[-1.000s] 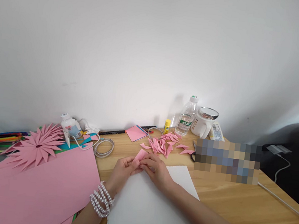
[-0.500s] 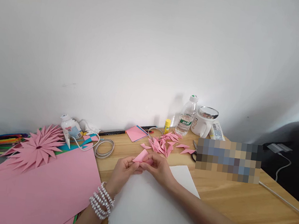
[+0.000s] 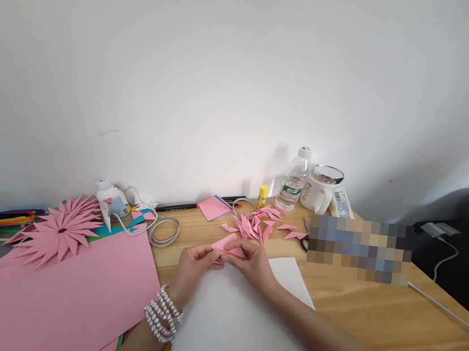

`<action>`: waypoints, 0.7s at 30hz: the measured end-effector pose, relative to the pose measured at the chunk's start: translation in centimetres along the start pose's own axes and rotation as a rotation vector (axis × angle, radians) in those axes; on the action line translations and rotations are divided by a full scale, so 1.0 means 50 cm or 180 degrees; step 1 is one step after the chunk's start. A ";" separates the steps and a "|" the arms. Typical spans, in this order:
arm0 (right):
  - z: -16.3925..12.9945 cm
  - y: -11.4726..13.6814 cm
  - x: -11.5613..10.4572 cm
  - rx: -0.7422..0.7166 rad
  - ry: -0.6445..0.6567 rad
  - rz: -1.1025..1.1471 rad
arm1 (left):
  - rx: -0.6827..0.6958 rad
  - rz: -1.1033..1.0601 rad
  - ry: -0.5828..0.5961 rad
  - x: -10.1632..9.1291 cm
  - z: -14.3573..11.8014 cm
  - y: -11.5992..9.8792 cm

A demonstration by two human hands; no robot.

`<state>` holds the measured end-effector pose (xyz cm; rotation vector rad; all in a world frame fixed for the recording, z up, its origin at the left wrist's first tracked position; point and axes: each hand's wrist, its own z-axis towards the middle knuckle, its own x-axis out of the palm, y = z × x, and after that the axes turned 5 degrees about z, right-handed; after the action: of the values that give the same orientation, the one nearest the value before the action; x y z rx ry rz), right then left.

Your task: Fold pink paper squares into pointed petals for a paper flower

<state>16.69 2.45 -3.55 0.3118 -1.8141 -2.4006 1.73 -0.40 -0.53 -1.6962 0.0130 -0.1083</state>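
Note:
Between my two hands is a small piece of folded pink paper [image 3: 226, 244], held over the top edge of a white sheet [image 3: 242, 324]. My left hand [image 3: 197, 262] pinches its left side; beaded bracelets [image 3: 163, 313] circle that wrist. My right hand [image 3: 251, 264] grips the right side, with the fingers curled over part of the paper. Just beyond my hands lies a loose pile of pointed pink folded paper pieces [image 3: 254, 226]. A pink pinwheel-like paper rosette [image 3: 61, 229] rests on large pink sheets [image 3: 75, 292] to the left.
A yellow glue stick [image 3: 262, 197], a water bottle [image 3: 293, 181] and a white mug [image 3: 320, 192] stand by the wall. Scissors [image 3: 304, 241] lie right of the pile, beside a blurred area. A coiled cable [image 3: 164, 232] and a white bottle [image 3: 112, 199] are at left.
The pink paper has turned in my fingers and shows a flatter, wider shape. My right fingers now lie further over it. Both hands have shifted only slightly.

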 end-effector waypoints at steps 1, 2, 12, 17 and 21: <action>-0.001 0.001 0.001 -0.0014 0.0004 0.0017 | -0.0007 0.0002 -0.0019 0.001 0.000 -0.001; -0.001 0.002 0.002 -0.0032 0.0008 0.0029 | -0.0004 0.0007 -0.0031 0.001 0.000 0.000; -0.003 0.003 0.002 -0.0026 -0.0009 -0.0024 | 0.0041 0.0085 -0.0120 -0.004 0.002 0.006; -0.004 0.009 0.002 -0.0013 -0.0050 -0.0056 | 0.0103 0.0056 -0.0123 -0.006 0.003 0.002; -0.006 0.008 0.003 -0.0084 -0.0021 -0.0065 | 0.0168 0.0091 -0.0201 -0.006 0.004 0.001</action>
<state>16.60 2.05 -3.25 0.3218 -1.7892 -2.4398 1.45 -0.21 -0.63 -1.6453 -0.0128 -0.0334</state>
